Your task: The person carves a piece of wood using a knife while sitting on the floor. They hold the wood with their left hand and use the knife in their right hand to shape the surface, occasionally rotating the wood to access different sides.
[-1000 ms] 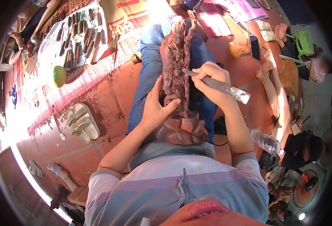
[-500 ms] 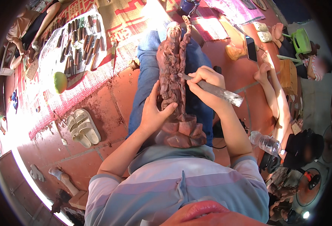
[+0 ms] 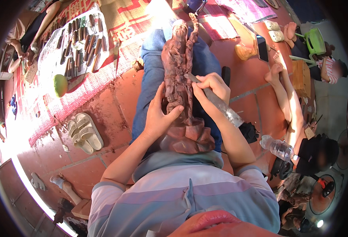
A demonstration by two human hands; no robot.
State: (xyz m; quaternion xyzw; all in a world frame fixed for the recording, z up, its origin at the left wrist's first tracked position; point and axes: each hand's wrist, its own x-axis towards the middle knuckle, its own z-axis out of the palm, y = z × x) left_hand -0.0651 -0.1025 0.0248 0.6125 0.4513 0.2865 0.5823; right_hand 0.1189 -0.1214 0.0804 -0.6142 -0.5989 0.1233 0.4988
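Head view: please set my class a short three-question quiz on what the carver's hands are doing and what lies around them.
1. True or false: the left hand rests against the reddish-brown wooden figure lying along the person's lap.
2. What does the right hand grip?
A. a plastic bottle
B. a long carving chisel
C. a sandal
3. Fill in: on the tiled floor at the person's left lies a pair of pale ____, and further off a mat holds rows of carving tools.

Key
1. True
2. B; its tip meets the figure's side.
3. sandals
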